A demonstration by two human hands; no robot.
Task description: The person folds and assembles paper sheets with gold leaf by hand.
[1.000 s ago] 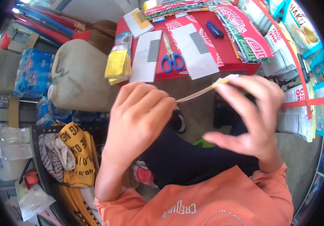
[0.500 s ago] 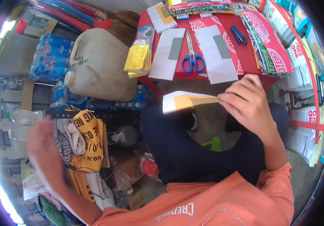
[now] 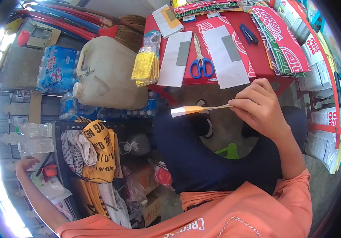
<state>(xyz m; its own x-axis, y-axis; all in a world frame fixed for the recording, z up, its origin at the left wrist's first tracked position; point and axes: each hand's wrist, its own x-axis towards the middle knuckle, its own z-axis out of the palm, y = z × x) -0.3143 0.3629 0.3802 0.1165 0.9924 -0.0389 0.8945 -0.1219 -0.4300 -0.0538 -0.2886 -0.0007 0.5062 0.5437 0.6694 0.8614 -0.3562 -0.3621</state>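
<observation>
Fingers of the right hand (image 3: 259, 113) are pinching a flat white-and-orange paper slip (image 3: 194, 109) just below the red table (image 3: 257, 59) — held by one end, it could slip loose. Far left of that table, the left hand (image 3: 24, 162) is reaching beside clear plastic bottles (image 3: 35, 144); its grip I cannot tell.

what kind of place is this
Probably a small shop or stall: shrink-wrapped packs of bottled water, stacked packaged goods, and a red table with scissors and envelopes. The right hand pinches a folded paper.
</observation>
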